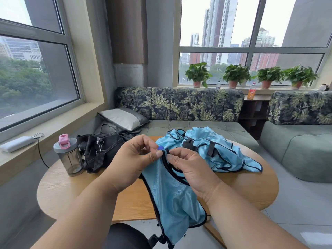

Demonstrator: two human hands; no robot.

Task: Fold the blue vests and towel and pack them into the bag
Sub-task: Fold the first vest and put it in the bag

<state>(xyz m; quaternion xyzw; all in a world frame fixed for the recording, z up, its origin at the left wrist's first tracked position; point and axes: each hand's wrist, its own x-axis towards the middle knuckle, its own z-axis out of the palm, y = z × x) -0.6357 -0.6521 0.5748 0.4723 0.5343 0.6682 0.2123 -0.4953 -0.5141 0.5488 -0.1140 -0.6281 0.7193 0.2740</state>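
A light blue mesh vest (172,196) with black trim hangs from both my hands over the front edge of the round wooden table (71,191). My left hand (133,162) and my right hand (188,168) pinch its black shoulder strap close together at the top. More blue vests (215,150) lie crumpled in a heap at the table's far right. The black bag (102,150) sits at the far left of the table, its strap and clip hanging down. I cannot tell a towel apart from the heap.
A grey water bottle (69,155) with a pink lid stands left of the bag. A leaf-print sofa (179,105) with a grey cushion (124,117) runs behind the table. A white power bank (17,143) lies on the left window sill.
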